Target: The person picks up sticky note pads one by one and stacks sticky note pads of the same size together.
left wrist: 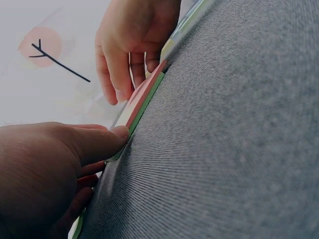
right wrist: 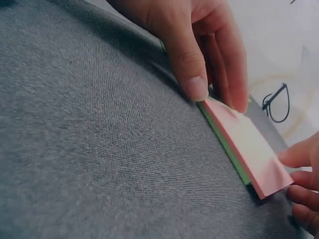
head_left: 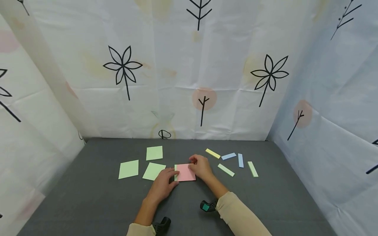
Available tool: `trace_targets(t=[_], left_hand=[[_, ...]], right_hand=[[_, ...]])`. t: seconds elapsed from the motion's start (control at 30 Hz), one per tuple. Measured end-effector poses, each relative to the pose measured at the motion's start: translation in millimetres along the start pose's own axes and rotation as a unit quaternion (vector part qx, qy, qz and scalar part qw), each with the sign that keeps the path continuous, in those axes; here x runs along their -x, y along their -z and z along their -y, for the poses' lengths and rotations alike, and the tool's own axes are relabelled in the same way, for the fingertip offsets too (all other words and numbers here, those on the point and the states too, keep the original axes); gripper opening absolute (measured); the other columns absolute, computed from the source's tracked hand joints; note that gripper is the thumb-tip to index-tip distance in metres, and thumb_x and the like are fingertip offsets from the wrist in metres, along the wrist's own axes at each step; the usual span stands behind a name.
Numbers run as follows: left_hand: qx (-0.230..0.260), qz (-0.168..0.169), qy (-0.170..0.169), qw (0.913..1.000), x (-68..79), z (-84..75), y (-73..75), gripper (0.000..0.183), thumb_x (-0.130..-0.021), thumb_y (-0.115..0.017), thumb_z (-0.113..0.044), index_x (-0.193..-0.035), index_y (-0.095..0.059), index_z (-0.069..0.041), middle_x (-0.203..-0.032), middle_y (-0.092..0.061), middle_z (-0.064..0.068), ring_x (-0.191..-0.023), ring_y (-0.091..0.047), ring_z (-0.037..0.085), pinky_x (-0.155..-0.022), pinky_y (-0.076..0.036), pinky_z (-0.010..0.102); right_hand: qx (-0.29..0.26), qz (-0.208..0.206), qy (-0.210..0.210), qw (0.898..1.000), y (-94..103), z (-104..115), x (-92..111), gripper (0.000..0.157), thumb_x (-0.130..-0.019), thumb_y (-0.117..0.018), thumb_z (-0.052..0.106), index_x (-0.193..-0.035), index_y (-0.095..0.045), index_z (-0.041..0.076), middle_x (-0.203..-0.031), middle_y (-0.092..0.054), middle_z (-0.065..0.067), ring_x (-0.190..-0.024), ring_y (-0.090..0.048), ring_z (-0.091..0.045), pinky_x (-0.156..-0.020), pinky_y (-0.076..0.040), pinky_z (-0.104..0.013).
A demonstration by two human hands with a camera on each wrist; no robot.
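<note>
A pink sticky note pad [head_left: 186,172] lies over a green sticky note pad [head_left: 176,173], which shows as a strip along its left side. My left hand [head_left: 163,184] holds the stack's left end, with the thumb [left wrist: 117,137] at the near corner and the fingers toward the far side. At the right end, my right hand [head_left: 201,166] grips the pink pad by its far right corner, fingers bent. The right wrist view shows the pink pad's right end reaching past the green one.
Left of the hands lie three green square pads [head_left: 128,169], one close beside my left hand. Yellow [head_left: 213,153], blue [head_left: 228,156] and pale green [head_left: 226,170] strips are spread to the right. Patterned white cloth [head_left: 177,75] rises behind the grey table [head_left: 97,203].
</note>
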State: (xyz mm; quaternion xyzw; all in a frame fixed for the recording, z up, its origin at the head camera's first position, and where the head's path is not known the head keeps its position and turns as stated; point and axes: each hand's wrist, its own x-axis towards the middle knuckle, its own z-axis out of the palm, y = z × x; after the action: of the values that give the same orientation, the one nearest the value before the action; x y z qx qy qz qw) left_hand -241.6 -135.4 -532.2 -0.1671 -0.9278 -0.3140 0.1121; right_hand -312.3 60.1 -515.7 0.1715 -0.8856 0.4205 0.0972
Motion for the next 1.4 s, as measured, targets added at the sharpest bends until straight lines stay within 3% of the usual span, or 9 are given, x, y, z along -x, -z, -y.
trace_targets(t=[0.23,0.97,1.4], left_hand=[[-0.001,-0.006,-0.001,1.0,-1.5,-2.0,0.8,0.033,-0.083,-0.077,-0.011,-0.115,-0.07,-0.007,-0.124,-0.061,0.017,-0.122,-0.052,0.037,-0.1,-0.04,0.051],[0.008,-0.007,-0.007,0.9999,-0.7,-2.0,3.7,0.031,-0.084,-0.074,-0.003,-0.114,-0.07,-0.002,-0.123,-0.062,0.018,-0.118,-0.055,0.037,-0.099,-0.041,0.051],[0.029,-0.021,0.024,0.9991,-0.3,-1.3,-1.8,0.035,-0.089,-0.071,-0.018,-0.121,-0.068,-0.003,-0.132,-0.058,0.016,-0.125,-0.05,0.036,-0.102,-0.038,0.053]], right_hand=[[0.014,0.047,-0.002,0.999,3.7,0.8,8.6,0.029,-0.079,-0.076,0.002,-0.107,-0.07,0.002,-0.095,-0.065,-0.008,-0.085,-0.061,-0.022,-0.073,-0.05,-0.035],[0.002,0.047,0.011,0.999,-2.2,2.3,7.3,0.026,-0.08,-0.077,0.001,-0.105,-0.071,0.003,-0.096,-0.066,-0.008,-0.086,-0.06,-0.024,-0.074,-0.05,-0.036],[-0.007,0.051,0.01,0.999,-2.0,-0.6,6.7,0.027,-0.08,-0.077,0.002,-0.107,-0.07,0.003,-0.097,-0.066,-0.008,-0.087,-0.061,-0.024,-0.076,-0.051,-0.037]])
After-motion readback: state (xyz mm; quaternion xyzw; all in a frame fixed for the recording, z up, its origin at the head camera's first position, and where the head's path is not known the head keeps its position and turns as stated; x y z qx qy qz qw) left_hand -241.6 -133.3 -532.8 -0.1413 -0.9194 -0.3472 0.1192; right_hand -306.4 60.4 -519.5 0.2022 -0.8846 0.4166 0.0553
